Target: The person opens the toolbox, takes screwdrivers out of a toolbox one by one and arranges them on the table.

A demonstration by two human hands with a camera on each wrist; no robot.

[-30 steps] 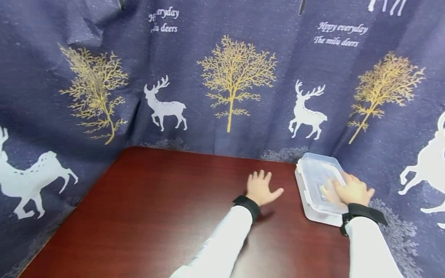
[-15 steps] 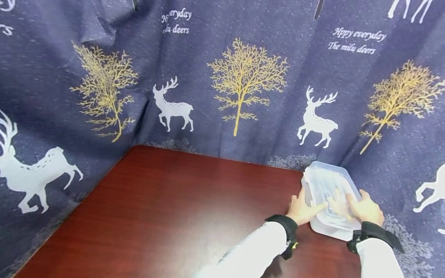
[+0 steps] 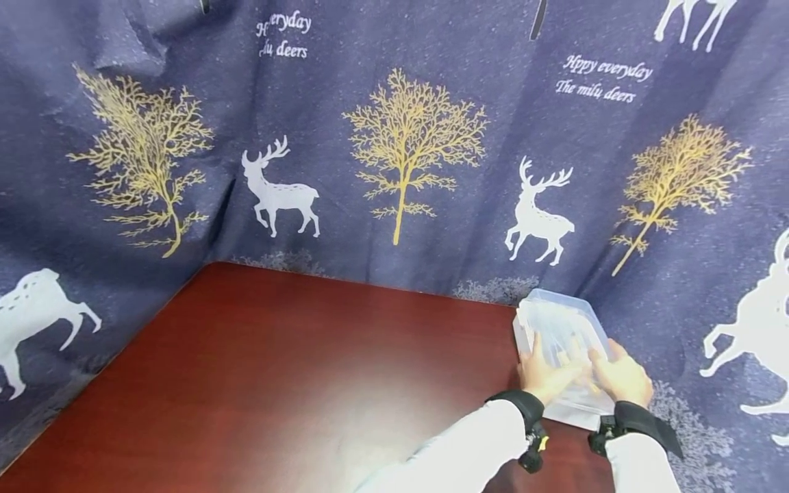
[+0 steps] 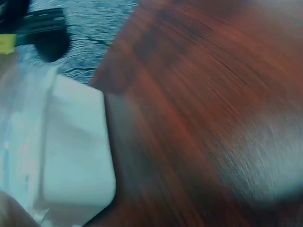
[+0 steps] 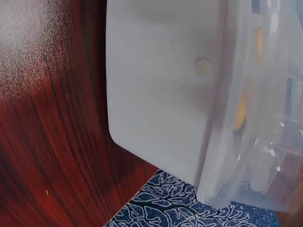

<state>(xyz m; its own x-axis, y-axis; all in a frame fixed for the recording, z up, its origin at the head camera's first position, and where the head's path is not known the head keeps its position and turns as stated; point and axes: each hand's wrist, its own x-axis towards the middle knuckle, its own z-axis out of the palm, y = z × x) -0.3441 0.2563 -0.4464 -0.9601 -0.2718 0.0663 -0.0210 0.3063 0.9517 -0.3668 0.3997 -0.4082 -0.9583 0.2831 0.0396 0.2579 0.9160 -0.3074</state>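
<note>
We find the clear plastic box [image 3: 559, 356] at the far right corner of the tabletop [image 3: 296, 383], close against the deer-print curtain [image 3: 394, 137]. Its long axis runs away from us, toward the curtain. Both hands sit at the box's near end: our left hand [image 3: 544, 375] lies on the lid's left side, our right hand [image 3: 621, 375] on its right, each equally close. The fingers seem spread flat on the lid rather than curled round it, though we cannot tell for sure. The wrist views show only the box's white wall [image 5: 156, 94] and clear lid edge; the left one is blurred. Yellowish contents show dimly, beyond naming.
</note>
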